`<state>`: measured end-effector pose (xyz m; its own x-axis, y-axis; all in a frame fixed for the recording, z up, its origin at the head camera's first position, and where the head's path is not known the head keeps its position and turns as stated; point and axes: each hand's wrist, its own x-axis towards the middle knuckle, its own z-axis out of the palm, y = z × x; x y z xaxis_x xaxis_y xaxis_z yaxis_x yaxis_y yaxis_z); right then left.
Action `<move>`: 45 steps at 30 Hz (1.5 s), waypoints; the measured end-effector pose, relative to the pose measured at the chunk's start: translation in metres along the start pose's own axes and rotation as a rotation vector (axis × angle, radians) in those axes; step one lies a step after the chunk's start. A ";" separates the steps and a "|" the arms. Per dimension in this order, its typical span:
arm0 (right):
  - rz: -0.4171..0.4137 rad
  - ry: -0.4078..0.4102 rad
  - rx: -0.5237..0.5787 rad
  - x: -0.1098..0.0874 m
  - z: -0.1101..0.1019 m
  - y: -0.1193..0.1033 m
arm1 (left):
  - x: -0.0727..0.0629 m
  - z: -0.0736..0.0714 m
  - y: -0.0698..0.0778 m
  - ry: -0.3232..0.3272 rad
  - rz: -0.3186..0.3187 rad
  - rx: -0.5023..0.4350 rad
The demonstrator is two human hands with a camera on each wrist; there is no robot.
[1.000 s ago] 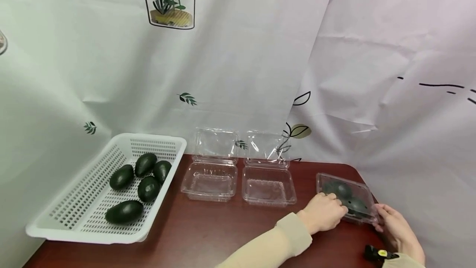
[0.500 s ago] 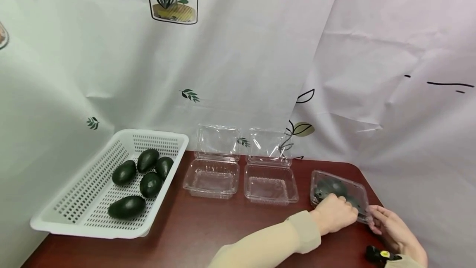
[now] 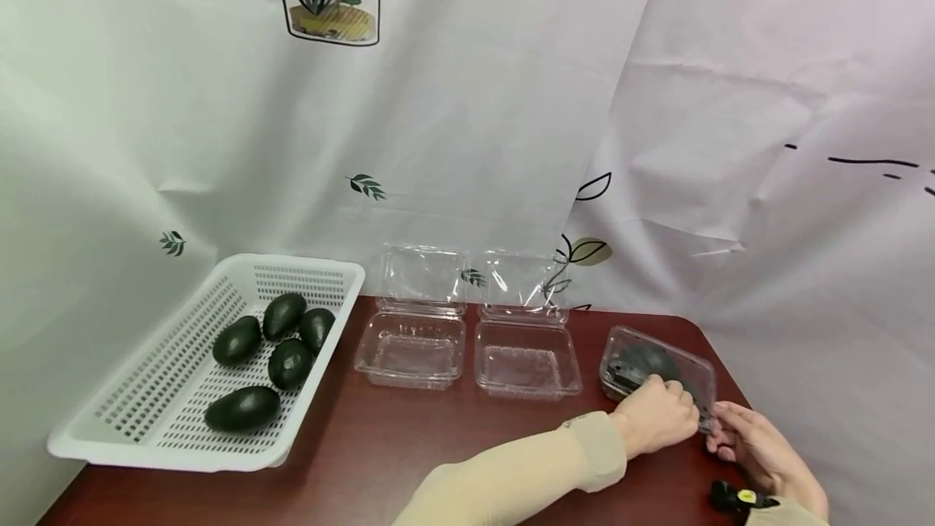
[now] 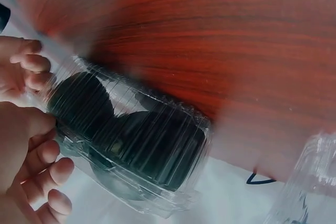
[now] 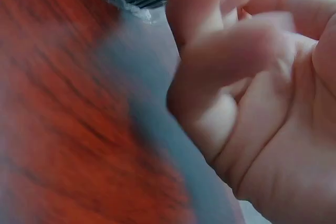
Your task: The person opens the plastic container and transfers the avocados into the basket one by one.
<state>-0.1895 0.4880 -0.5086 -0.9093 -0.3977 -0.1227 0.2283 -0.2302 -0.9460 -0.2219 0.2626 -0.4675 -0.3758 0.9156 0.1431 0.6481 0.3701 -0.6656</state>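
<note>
A lidded clear plastic clamshell box (image 3: 701,372) with dark green avocados (image 4: 152,148) inside sits at the table's right end. My left hand (image 3: 657,414) is at its front side, thumb and fingers pinching the rim; in the left wrist view the left hand (image 4: 29,166) lies at the box's end with the other fingers curled. My right hand (image 3: 763,446) pinches the box's right front corner between thumb and fingers. The right wrist view shows the right hand (image 5: 262,87) with bent fingers, and only an edge of the box at the top.
Two open clear clamshells, one (image 3: 412,351) left and one (image 3: 527,360) right, stand mid-table with lids raised against the printed curtain (image 3: 467,104). A white slotted basket (image 3: 146,461) on the left holds several avocados (image 3: 243,410). The dark red table (image 3: 409,445) ends near my right hand.
The filled box has shifted slightly left, with both hands following it. My left hand has slid right along its front side toward my right hand.
</note>
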 end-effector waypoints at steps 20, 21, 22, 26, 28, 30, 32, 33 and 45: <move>-0.239 0.114 -0.152 0.004 0.010 0.016 | -0.001 0.009 -0.007 0.156 0.129 -0.020; -0.243 0.111 -0.169 0.004 0.010 0.015 | -0.001 0.008 -0.007 0.155 0.136 -0.018; -0.243 0.109 -0.192 0.005 0.010 0.014 | -0.001 0.008 -0.007 0.158 0.137 -0.017; -0.234 0.131 -0.295 0.011 0.010 0.007 | 0.000 0.011 -0.010 0.163 0.133 -0.017; -0.203 0.170 -0.335 0.011 0.010 0.005 | 0.000 0.013 -0.011 0.163 0.131 -0.027; -0.157 0.197 -0.333 0.009 0.010 0.004 | -0.001 0.014 -0.010 0.162 0.135 -0.036; -0.136 0.194 -0.309 0.007 0.010 0.004 | -0.003 0.015 -0.011 0.174 0.127 -0.038; -0.138 0.186 -0.291 0.006 0.010 0.004 | -0.004 0.016 -0.011 0.186 0.119 -0.036; -0.135 0.088 -0.210 0.004 0.012 0.003 | -0.010 0.009 -0.009 0.186 -0.006 0.055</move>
<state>-0.1883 0.4750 -0.5088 -0.9554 -0.2951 -0.0075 0.0334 -0.0827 -0.9960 -0.2301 0.2490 -0.4695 -0.2478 0.9285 0.2765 0.6072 0.3713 -0.7024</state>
